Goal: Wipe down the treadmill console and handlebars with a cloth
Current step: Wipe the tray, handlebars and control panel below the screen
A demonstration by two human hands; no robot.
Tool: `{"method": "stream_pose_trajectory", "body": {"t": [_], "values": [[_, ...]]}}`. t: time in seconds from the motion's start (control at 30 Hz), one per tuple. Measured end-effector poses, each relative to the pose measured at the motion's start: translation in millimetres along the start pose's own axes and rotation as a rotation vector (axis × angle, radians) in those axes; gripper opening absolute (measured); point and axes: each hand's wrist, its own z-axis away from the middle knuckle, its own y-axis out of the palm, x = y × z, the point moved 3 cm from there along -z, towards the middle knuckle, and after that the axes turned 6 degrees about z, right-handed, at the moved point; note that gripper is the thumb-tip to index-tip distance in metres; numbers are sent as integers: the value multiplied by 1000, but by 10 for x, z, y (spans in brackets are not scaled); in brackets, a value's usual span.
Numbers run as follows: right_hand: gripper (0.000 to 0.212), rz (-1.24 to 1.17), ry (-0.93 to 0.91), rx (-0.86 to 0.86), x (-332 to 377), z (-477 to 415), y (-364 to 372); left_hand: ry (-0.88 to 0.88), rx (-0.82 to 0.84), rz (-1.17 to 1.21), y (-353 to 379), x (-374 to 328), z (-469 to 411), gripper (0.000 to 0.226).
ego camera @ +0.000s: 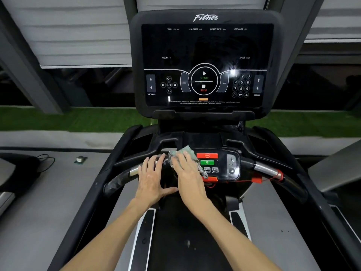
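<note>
Lower panel, head view. We see the cloth [188,153] crumpled on the left part of the control panel [232,165], with its long axis running diagonally from upper left to lower right. Much of it is hidden under the right hand [187,175], so we cannot trace its full outline. That hand's fingers lie straight and close together, pressing flat on the cloth, which shows beyond the fingertips and along the little-finger side. The left hand [152,178] rests just beside it, fingers spread flat over the handlebar [119,180].
</note>
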Motion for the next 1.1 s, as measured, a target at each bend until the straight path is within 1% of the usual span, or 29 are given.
{"method": "stream_pose_trajectory", "body": {"t": [0.13,0.27,0.33,0.5,0.57,0.7,0.83,1.03,1.1], "values": [[75,-12,-49,82,29,372,105,0,-10,26,-3,-27,10,115],[73,6,9,58,32,12,9,5,-10,5,7,8,-4,117],[71,-1,6,63,45,-3,2,1,-7,0,14,13,-2,117],[64,38,-159,113,-23,458,57,9,-45,-20,18,-13,9,112],[63,71,-179,105,-122,514,58,4,-52,-35,21,-21,16,112],[70,88,-129,84,-455,662,-17,-11,-51,-21,4,-38,7,114],[79,86,-80,8,-929,862,-119,-19,-38,-22,-7,-41,8,114],[78,128,-20,-23,-1353,1009,-211,-14,-28,-10,-18,-44,4,114],[74,94,19,-57,-1417,1011,-255,-14,-22,-1,-28,-41,3,115]]}}
